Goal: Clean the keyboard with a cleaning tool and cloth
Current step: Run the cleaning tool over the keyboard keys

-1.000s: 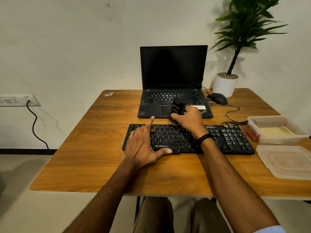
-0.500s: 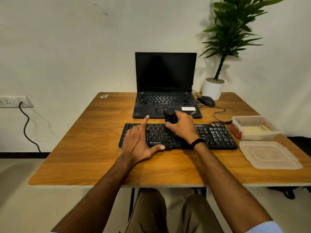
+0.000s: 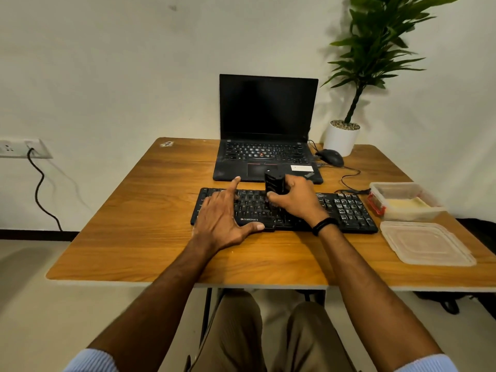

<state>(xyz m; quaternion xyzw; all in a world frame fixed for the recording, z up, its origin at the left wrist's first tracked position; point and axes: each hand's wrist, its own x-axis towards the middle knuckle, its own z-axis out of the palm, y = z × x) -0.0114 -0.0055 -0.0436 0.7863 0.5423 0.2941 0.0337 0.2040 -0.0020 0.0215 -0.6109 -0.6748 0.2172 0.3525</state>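
Midway across the worktop point(image 3: 150, 237) the keyboard point(image 3: 346, 210) runs left to right; my right grip point(image 3: 295, 202) wraps the tool point(image 3: 274, 183), upright on its middle keys; my left grip point(image 3: 222, 224) lies flat and open on its left end.

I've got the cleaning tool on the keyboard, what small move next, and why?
Probably slide the cleaning tool rightward along the keys. Your right hand grips it upright near the middle, your left hand rests on the left of the keyboard, and the right-hand keys lie uncovered.
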